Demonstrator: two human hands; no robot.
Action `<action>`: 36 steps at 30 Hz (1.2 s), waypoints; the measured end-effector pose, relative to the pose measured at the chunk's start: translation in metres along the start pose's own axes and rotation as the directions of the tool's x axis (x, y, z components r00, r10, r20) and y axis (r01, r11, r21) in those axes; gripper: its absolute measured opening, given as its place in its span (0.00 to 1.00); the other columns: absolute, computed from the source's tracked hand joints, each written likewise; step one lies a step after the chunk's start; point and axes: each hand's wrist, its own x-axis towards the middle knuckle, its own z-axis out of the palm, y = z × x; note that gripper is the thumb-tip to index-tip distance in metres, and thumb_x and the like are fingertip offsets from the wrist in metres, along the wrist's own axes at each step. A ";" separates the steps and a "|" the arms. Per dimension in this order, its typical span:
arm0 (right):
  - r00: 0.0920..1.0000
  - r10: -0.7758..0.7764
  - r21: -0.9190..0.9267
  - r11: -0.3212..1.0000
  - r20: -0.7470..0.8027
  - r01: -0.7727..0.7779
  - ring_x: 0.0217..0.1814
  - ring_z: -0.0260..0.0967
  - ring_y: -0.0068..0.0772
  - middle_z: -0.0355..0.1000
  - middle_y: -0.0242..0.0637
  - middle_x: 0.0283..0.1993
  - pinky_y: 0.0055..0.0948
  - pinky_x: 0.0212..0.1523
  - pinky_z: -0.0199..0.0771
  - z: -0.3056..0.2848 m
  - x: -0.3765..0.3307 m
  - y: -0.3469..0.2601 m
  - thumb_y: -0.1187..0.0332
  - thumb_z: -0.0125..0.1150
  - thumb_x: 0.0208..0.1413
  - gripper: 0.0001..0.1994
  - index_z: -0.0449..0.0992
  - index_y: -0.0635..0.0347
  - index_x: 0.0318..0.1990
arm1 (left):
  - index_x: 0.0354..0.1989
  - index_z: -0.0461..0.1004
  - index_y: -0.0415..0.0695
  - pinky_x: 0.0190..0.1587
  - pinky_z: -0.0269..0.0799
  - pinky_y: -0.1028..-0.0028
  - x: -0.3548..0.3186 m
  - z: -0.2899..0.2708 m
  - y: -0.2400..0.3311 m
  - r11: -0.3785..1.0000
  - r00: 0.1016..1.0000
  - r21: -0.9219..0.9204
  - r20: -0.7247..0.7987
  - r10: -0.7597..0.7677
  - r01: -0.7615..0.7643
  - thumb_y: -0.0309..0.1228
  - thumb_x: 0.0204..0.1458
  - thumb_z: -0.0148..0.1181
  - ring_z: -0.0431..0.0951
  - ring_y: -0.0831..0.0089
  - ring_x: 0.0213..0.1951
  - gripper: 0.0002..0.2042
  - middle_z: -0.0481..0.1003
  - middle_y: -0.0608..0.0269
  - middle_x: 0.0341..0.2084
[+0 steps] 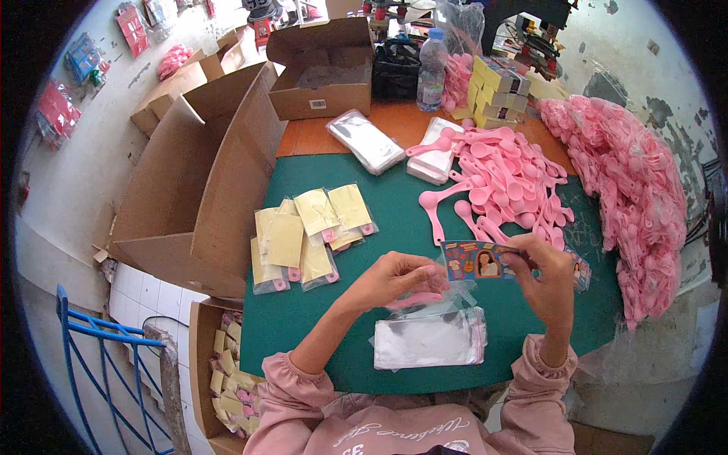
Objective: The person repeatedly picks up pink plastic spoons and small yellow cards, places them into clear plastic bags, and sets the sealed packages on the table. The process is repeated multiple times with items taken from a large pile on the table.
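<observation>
My left hand [394, 278] pinches a clear plastic sleeve with a pink spoon [415, 299] inside it, just above the green mat [394, 220]. My right hand [547, 279] grips a colourful printed card [479, 260] by its right end, holding it level at the sleeve's mouth. Directly below both hands lies a stack of empty clear sleeves [429, 340]. To the left sits a cluster of packed sleeves with yellow card backs [307, 235]. Loose pink spoons [504, 182] are heaped at the right back of the mat.
A large open cardboard box [201, 182] leans at the table's left edge, a smaller box [322, 72] at the back. A water bottle [432, 68], yellow card packs [497, 91] and bagged pink spoons [633, 189] crowd the back and right. A floor box [227, 379] holds packed items.
</observation>
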 end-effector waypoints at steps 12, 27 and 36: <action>0.996 -0.067 0.063 0.996 -0.053 0.071 0.22 0.67 0.29 0.69 0.38 0.26 0.22 0.23 0.67 0.008 0.003 0.007 0.77 0.57 0.45 0.06 0.72 0.63 0.33 | 0.36 0.71 0.30 0.38 0.71 0.78 0.001 -0.004 0.002 1.000 0.999 0.021 0.033 0.017 -0.018 0.32 0.56 0.46 0.74 0.79 0.33 0.14 0.75 0.59 0.29; 0.948 -0.111 0.098 0.992 0.300 0.085 0.25 0.67 0.41 0.69 0.41 0.26 0.31 0.26 0.66 0.020 0.004 0.010 0.73 0.58 0.45 0.07 0.69 0.63 0.33 | 0.42 0.73 0.39 0.29 0.68 0.77 0.007 -0.001 0.006 0.909 1.000 0.416 -0.017 0.002 0.005 0.34 0.54 0.50 0.71 0.81 0.23 0.13 0.76 0.57 0.22; 0.901 -0.135 0.262 0.965 0.412 0.025 0.22 0.64 0.33 0.65 0.36 0.20 0.27 0.26 0.63 0.062 0.005 0.033 0.73 0.60 0.43 0.09 0.65 0.65 0.23 | 0.61 0.49 0.42 0.31 0.68 0.66 0.007 0.009 0.000 0.823 0.996 0.567 -0.084 0.014 0.036 0.40 0.51 0.53 0.75 0.53 0.26 0.31 0.75 0.47 0.24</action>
